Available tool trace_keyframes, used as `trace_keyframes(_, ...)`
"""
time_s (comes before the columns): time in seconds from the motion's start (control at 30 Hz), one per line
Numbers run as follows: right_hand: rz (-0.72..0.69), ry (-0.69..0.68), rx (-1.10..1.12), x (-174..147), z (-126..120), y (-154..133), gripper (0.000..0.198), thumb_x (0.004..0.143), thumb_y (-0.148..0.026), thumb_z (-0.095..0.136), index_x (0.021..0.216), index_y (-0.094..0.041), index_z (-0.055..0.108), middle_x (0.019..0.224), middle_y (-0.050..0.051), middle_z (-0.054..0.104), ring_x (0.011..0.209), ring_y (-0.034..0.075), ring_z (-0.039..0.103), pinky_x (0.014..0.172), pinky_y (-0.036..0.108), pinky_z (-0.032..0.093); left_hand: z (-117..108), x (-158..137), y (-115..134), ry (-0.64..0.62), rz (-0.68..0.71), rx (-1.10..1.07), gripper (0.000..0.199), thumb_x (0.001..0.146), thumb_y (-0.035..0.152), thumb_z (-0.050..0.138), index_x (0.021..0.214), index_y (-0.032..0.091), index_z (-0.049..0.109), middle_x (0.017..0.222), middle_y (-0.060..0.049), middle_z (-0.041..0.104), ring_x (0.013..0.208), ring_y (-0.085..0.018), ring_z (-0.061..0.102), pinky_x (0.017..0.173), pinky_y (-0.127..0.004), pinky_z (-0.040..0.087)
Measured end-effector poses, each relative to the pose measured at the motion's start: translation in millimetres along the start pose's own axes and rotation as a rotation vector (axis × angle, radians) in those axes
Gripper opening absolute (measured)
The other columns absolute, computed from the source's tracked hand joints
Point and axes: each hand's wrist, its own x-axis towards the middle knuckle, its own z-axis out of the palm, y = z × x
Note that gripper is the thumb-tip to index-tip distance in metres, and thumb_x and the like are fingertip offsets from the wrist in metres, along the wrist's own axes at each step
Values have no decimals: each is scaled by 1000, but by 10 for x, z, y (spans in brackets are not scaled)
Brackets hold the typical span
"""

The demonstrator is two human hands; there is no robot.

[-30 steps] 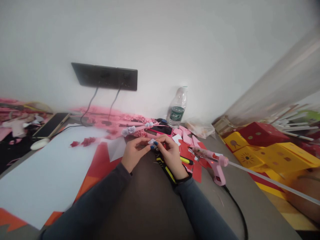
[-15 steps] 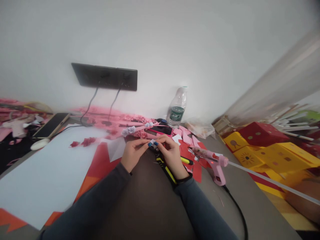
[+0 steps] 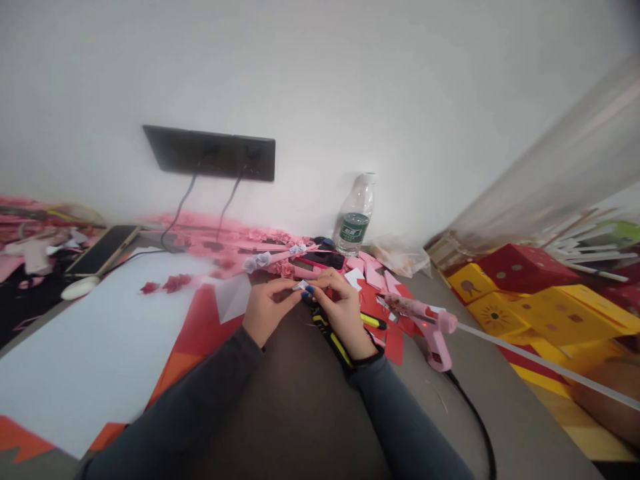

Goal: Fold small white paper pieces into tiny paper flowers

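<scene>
Between the fingertips of both hands is a small folded piece of white paper [image 3: 301,285]. My left hand [image 3: 270,309] pinches it from the left, and my right hand [image 3: 341,313] from the right, with blue nails showing. Beneath the right hand lies a tool with black and yellow handles [image 3: 331,340], partly hidden by the hand and wrist. A pink glue gun [image 3: 425,327] lies to the right, with a long glue stick [image 3: 530,360] out of its back. Just beyond the hands are pink paper flowers [image 3: 284,268] and pale lilac ones [image 3: 257,262].
A water bottle [image 3: 355,217] stands against the wall. Large white sheets [image 3: 95,340] over red and orange paper [image 3: 193,333] cover the left. Yellow and red boxes [image 3: 565,313] stand at right, near another person's arm [image 3: 607,393]. A phone [image 3: 105,250] lies back left.
My fingers have shifted slightly on the white paper, which now shows a pointed shape between them. My left fingertips sit a little lower; everything else stays in place.
</scene>
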Motion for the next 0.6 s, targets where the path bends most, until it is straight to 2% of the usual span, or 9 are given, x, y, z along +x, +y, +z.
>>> trace_keyframes(0.2,0,-11,-11,0,10,-25,18,85,-39,70,79,-22,75,73,2,58,70,18,52,62,32,41,-19,-3,-3,5,24,57,19,81,30,68,84,15,80,79,-6,78,71,-18,69,61,-23,53)
trace_keyframes(0.4,1,-53,-18,1,1,-80,26,94,-42,58,87,-22,73,82,5,65,80,20,59,72,35,46,-24,8,2,29,40,120,17,81,30,68,79,16,78,71,-4,75,61,-16,65,56,-23,50)
trace_keyframes(0.6,32,-109,11,6,4,-5,23,86,-44,67,84,-22,70,82,4,63,78,20,59,67,31,46,-52,21,-15,-53,116,215,14,83,21,64,84,19,78,80,-4,78,68,-18,70,64,-25,54)
